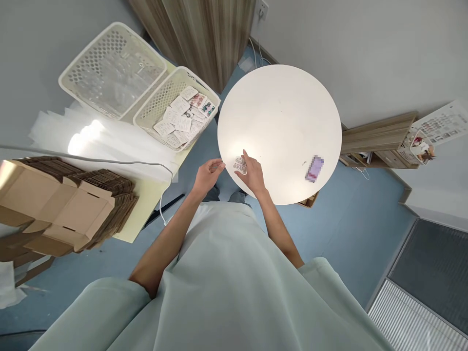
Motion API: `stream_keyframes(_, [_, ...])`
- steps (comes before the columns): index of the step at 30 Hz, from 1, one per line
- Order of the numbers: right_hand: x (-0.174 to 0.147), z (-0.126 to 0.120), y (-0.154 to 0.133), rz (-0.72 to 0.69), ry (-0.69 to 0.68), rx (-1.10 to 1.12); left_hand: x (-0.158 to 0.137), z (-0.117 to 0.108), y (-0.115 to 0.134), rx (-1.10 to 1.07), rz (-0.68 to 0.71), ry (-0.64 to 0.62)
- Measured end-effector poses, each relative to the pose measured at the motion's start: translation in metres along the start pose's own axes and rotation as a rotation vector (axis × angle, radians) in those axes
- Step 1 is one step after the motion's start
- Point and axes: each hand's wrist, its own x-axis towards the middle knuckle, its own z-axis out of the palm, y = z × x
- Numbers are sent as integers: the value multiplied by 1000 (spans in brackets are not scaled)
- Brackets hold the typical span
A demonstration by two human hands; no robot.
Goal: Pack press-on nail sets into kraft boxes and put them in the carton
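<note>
A small clear pack with rows of shiny, nail-like pieces (240, 165) is at the near left edge of the white round table (285, 131). My right hand (253, 174) has its thumb and forefinger around the pack's lower and right sides, gripping it low over the tabletop. Just left of the table edge, my left hand (207, 177) is closed, thumb and fingertips pinched together. Whatever may be between those fingertips is too small to make out.
A blurred purple object (314, 169) lies on the table's right side. To the left, a basket of printed cards (140, 118), a basket of clear plastic (66, 80) and stacked flat cardboard boxes (73, 209) sit on a yellow table (132, 229). A white cable (161, 207) hangs there.
</note>
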Motion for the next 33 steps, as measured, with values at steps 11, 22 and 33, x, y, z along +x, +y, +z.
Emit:
stream_keyframes(11, [32,46,17,146,15,-106,31,-79,-35,-67,-17,69])
stream_keyframes(22, [65,43,-54,124,92,-163,85,-138,-8,-167,84,153])
stream_keyframes(33, [92,28,-120,5,105,-328,183,-222,-8,243,129,476])
